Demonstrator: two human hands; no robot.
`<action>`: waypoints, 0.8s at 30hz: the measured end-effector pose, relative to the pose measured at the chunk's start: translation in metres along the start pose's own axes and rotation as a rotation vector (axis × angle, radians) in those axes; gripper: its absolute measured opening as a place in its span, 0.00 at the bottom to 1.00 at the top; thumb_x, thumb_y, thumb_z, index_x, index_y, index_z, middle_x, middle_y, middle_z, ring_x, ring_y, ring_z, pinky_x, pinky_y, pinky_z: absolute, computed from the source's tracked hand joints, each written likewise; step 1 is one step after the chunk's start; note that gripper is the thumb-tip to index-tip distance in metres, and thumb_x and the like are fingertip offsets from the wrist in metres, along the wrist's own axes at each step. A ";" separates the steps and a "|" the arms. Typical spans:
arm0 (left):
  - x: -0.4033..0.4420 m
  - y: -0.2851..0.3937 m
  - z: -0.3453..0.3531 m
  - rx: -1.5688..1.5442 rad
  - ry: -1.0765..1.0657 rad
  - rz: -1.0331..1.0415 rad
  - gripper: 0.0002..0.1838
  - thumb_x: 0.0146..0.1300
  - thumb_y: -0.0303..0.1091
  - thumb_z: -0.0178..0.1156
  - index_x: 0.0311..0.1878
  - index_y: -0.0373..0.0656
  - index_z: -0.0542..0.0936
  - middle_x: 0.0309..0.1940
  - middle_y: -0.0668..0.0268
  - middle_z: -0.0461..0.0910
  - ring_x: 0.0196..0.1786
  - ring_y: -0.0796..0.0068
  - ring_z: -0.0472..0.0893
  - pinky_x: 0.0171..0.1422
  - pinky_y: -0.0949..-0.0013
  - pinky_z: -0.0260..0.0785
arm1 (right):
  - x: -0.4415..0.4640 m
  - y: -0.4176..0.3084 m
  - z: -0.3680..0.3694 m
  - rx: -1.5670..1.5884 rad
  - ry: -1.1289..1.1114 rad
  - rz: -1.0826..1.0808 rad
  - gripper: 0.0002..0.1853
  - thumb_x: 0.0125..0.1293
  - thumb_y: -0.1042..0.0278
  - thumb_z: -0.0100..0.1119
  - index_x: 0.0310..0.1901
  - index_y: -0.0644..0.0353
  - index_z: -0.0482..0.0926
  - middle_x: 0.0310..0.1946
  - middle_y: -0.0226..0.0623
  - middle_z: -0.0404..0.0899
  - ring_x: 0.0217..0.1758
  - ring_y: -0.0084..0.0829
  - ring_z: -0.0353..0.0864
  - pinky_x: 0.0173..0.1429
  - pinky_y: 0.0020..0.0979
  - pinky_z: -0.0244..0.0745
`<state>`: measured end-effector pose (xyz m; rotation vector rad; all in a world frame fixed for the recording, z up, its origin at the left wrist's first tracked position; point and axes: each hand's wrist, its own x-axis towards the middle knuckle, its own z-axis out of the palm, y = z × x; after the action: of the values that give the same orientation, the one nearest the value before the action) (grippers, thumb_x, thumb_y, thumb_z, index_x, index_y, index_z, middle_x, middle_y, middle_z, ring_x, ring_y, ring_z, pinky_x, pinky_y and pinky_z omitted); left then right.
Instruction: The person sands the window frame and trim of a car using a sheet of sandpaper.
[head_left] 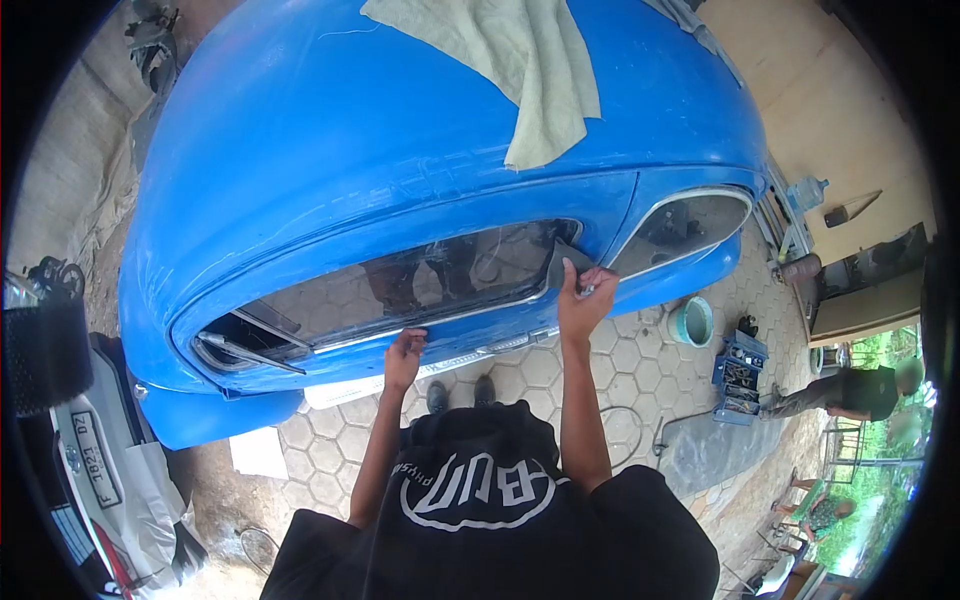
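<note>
Blue car [330, 120] stands directly in front of you, its long side window [340, 290] facing you and a beige cloth [535, 75] draped over the roof. Your right hand [585, 292] pinches a dark grey sheet [562, 260] between thumb and fingers, right at the window's right-hand end, where the sheet overlaps the corner of the frame. Your left hand [405, 352] is at the window's lower edge with its fingers loosely bent; whether it grips anything cannot be told from this angle. To your right, a pale green bucket [692, 322] sits on hexagonal pavers [645, 372], near a blue toolbox [740, 378] filled with tools. Just past the toolbox stands a person in dark clothing [868, 392].
</note>
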<state>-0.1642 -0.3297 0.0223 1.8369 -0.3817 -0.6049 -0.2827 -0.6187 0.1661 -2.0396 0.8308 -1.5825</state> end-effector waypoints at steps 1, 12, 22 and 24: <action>0.000 0.003 -0.001 -0.013 0.020 -0.004 0.11 0.71 0.26 0.51 0.49 0.38 0.81 0.40 0.62 0.83 0.41 0.75 0.82 0.44 0.71 0.75 | 0.008 0.002 0.004 0.064 0.050 -0.015 0.25 0.54 0.74 0.76 0.31 0.58 0.60 0.26 0.33 0.66 0.28 0.27 0.67 0.35 0.28 0.65; -0.022 -0.025 -0.025 -0.031 0.140 -0.099 0.09 0.70 0.28 0.53 0.47 0.38 0.82 0.38 0.62 0.84 0.40 0.74 0.83 0.43 0.70 0.77 | 0.048 -0.024 -0.007 0.076 0.062 0.046 0.26 0.51 0.75 0.78 0.28 0.57 0.60 0.24 0.31 0.61 0.25 0.27 0.58 0.30 0.30 0.59; -0.009 -0.011 -0.011 -0.115 0.134 -0.059 0.09 0.71 0.29 0.54 0.46 0.39 0.82 0.34 0.63 0.84 0.38 0.78 0.82 0.42 0.71 0.76 | 0.072 -0.026 -0.004 0.071 0.053 -0.208 0.25 0.47 0.79 0.74 0.28 0.58 0.60 0.27 0.37 0.63 0.31 0.39 0.66 0.37 0.37 0.66; -0.013 0.005 -0.014 -0.136 0.170 -0.062 0.09 0.71 0.29 0.54 0.46 0.37 0.82 0.34 0.63 0.84 0.39 0.77 0.82 0.43 0.71 0.76 | 0.078 -0.042 -0.002 0.093 0.029 -0.154 0.25 0.46 0.78 0.76 0.28 0.58 0.60 0.28 0.37 0.63 0.33 0.40 0.65 0.39 0.38 0.65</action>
<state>-0.1663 -0.3140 0.0338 1.7586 -0.1662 -0.5002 -0.2632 -0.6414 0.2494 -2.0607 0.6108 -1.7027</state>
